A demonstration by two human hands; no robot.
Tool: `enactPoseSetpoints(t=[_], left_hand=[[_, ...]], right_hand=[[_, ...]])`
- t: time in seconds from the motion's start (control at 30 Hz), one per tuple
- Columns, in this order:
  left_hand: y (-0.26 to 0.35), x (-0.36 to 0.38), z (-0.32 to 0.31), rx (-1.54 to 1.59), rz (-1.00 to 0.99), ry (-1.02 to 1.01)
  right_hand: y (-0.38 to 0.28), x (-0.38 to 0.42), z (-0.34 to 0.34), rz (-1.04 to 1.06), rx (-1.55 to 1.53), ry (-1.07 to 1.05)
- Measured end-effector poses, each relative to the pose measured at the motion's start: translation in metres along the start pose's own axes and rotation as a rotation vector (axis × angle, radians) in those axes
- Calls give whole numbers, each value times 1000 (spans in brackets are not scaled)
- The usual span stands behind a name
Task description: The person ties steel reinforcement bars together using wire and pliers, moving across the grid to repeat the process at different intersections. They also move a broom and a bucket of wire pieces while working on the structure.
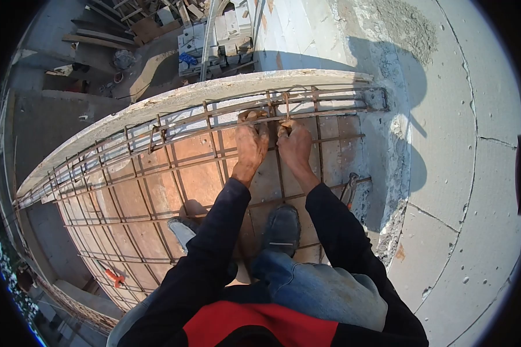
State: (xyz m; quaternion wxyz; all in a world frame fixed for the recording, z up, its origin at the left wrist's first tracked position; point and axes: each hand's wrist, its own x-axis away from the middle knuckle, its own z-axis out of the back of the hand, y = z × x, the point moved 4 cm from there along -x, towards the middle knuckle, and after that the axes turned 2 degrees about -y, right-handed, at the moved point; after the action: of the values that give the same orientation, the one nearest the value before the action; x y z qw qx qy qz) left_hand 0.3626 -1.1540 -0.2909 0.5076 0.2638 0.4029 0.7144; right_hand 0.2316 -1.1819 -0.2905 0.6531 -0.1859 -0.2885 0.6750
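Left hand (250,144) and right hand (294,143) both grip the rusty rebar grid (156,173) over plywood formwork (200,182), pliers (349,191) lying beside a grey concrete slab (469,173).

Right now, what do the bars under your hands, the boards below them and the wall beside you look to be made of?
The rebar grid looks like steel, brown and dull, likely surface rust. Both the left hand and the right hand grip it where bars cross. The formwork panels look like reddish-brown board, smooth, probably coated plywood. The wall top looks like pale grey blocks with rough mortar joints.
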Motion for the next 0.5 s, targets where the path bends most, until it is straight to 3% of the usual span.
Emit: enactPoseSetpoints(t=[0.03, 0.1, 0.23, 0.3, 0.4, 0.5], left_hand=[[2, -1, 0, 1, -4, -4], [-3, -2, -3, 103, 190, -54], [-19, -7, -19, 295, 99, 43], [-23, -5, -23, 485, 100, 77], [-20, 2, -22, 484, 177, 127], [-19, 1, -21, 392, 97, 134]], right_hand=[[-5, 0, 3, -4, 0, 5], [-12, 2, 6, -239, -387, -111], [9, 5, -15, -384, -580, -78], [24, 6, -29, -404, -842, -127], [2, 17, -1, -485, -793, -254], [5, 25, 2, -559, -892, -196]])
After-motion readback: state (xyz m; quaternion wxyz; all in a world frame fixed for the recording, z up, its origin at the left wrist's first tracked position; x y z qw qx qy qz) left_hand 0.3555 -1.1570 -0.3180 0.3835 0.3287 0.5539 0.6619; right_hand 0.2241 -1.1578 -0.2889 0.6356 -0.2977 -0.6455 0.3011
